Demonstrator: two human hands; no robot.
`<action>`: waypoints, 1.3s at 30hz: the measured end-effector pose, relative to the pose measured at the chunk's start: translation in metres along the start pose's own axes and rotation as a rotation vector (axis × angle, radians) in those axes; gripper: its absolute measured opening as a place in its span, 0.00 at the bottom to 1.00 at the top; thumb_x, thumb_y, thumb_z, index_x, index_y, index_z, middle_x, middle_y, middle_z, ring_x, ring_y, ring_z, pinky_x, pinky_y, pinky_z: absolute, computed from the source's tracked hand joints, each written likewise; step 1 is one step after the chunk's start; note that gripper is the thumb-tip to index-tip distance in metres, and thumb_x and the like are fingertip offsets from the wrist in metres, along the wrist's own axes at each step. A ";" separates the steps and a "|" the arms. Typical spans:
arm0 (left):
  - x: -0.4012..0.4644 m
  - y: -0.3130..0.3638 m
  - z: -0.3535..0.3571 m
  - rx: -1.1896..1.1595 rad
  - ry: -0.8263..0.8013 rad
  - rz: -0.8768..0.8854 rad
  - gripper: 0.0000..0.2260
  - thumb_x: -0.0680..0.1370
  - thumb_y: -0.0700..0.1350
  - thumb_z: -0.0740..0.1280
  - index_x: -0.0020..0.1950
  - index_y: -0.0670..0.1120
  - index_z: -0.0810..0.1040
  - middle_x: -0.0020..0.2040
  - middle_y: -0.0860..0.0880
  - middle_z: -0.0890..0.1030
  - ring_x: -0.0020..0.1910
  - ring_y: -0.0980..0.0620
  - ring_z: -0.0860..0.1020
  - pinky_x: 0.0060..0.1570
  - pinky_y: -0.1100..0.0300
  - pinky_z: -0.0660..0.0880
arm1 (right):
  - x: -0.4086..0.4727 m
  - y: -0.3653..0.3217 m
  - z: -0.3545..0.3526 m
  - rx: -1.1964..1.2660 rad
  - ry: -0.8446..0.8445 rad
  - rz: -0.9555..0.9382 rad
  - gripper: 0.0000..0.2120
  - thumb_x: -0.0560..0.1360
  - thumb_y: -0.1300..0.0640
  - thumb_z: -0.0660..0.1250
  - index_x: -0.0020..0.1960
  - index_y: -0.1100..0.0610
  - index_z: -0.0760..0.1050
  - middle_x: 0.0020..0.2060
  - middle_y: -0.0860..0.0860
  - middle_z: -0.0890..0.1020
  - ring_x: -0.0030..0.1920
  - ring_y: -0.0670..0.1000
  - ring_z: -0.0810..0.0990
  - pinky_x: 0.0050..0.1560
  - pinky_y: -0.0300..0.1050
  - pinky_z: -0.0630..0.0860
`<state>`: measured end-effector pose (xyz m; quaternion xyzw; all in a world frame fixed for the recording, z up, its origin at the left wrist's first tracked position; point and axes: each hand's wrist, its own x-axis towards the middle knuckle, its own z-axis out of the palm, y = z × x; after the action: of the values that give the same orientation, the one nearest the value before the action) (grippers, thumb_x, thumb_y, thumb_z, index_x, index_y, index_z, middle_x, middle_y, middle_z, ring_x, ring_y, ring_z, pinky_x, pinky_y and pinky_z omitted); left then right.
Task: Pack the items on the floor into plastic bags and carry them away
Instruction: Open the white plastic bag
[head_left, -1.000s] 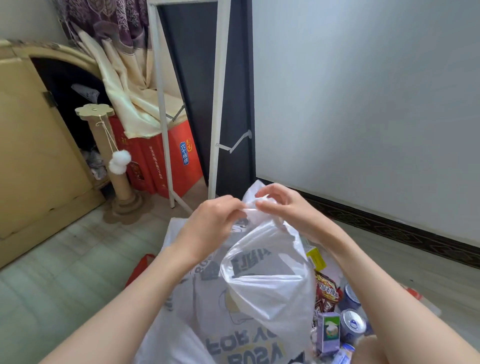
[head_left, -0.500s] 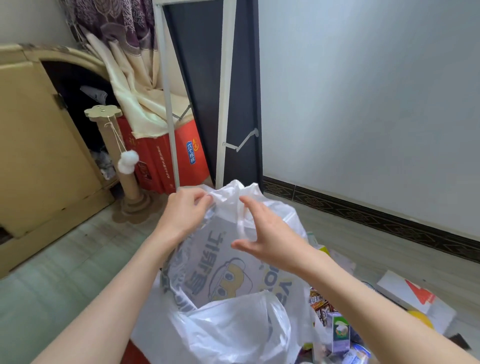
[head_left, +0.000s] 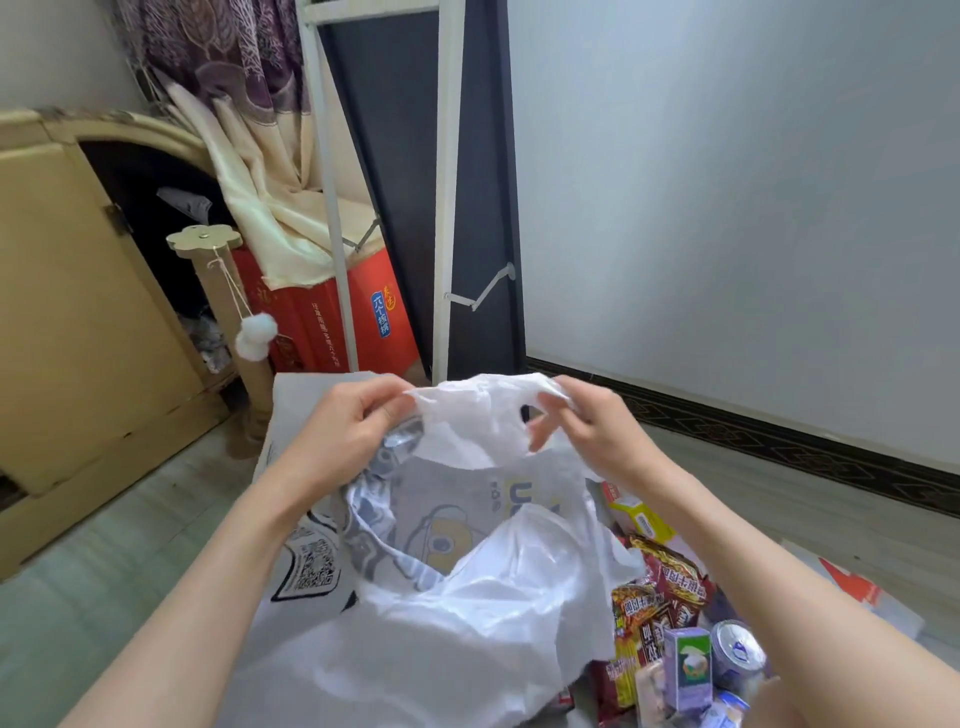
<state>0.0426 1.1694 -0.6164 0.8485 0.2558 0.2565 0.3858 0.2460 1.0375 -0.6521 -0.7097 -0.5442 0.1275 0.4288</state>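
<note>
Wall (head_left: 727, 182), pale grey, filling the far right, dark patterned skirting at its foot. Tan cupboard (head_left: 62, 312) along the left, arched dark opening beside it. White-framed dark panel (head_left: 415, 182) leaning at far centre, red cartons (head_left: 332, 317) behind its legs with cream cloth (head_left: 270, 218) draped over them. Cardboard post (head_left: 218, 291) with a flower-shaped top standing just left of the cartons, white pompom (head_left: 256, 335) hanging from it on string.

White plastic bag (head_left: 467, 571) held up at near centre over the floor (head_left: 130, 519), mouth pulled wide, printed grey lettering and a cartoon figure showing through; QR code on its left face. Left hand (head_left: 353, 426) pinching the bag's top edge, fingers curled round the film. Right hand (head_left: 582, 421) pinching the handle loop at the top right, thumb and fingers closed on it.

Loose items on the floor near right, just beside the bag: red snack packets (head_left: 670, 577), yellow box (head_left: 641, 514), small purple-and-green carton (head_left: 687, 667) upright, silver can (head_left: 737, 654) next to it.
</note>
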 end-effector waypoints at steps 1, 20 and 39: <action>0.000 -0.005 -0.004 0.028 0.043 -0.017 0.09 0.77 0.40 0.63 0.43 0.51 0.80 0.41 0.54 0.83 0.44 0.56 0.79 0.46 0.62 0.72 | -0.001 0.002 -0.005 0.041 0.001 0.022 0.10 0.79 0.56 0.58 0.41 0.54 0.74 0.24 0.45 0.80 0.36 0.49 0.81 0.50 0.52 0.73; 0.005 0.016 0.026 0.136 0.340 -0.178 0.14 0.79 0.45 0.60 0.41 0.38 0.78 0.38 0.43 0.80 0.38 0.49 0.75 0.37 0.57 0.69 | -0.007 -0.027 0.014 -0.414 0.417 -0.561 0.10 0.74 0.55 0.65 0.47 0.63 0.77 0.40 0.55 0.80 0.35 0.51 0.78 0.36 0.40 0.76; 0.000 0.005 0.023 0.485 0.296 0.164 0.11 0.76 0.46 0.59 0.56 0.50 0.75 0.55 0.52 0.76 0.55 0.51 0.74 0.53 0.50 0.68 | 0.005 -0.023 -0.001 0.254 0.123 0.207 0.06 0.73 0.54 0.66 0.41 0.56 0.79 0.31 0.46 0.77 0.28 0.38 0.72 0.31 0.31 0.66</action>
<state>0.0582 1.1542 -0.6258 0.8871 0.2937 0.3392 0.1080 0.2333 1.0420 -0.6331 -0.7085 -0.4204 0.1953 0.5321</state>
